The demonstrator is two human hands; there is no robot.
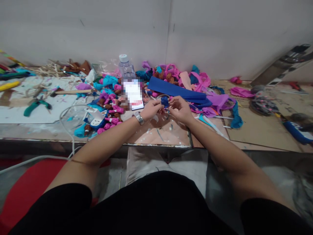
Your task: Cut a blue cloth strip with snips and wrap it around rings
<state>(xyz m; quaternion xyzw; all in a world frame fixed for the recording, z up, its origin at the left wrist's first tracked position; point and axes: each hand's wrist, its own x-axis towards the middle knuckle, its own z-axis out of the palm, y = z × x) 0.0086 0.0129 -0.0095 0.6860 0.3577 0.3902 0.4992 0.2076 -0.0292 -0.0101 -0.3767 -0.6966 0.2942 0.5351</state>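
Note:
A small crumpled bundle of dark blue crepe paper (165, 101) is between my two hands, just above the table. My left hand (153, 109), with a metal watch on its wrist, pinches the bundle from the left. On the other side, my right hand (181, 109) has its fingers bent in, with the tips at the bundle's right edge. Its exact grip is too small to make out. Behind them lies a folded strip of blue crepe paper (174, 89). A lit phone (134, 93) leans to the left of the bundle.
Pink and brown paper bundles (113, 111) crowd the left, near a white cable (64, 125). A capped bottle (126, 67) stands behind. Green pliers (36, 107) lie far left. Purple paper (218, 101) and cardboard (259, 127) lie right.

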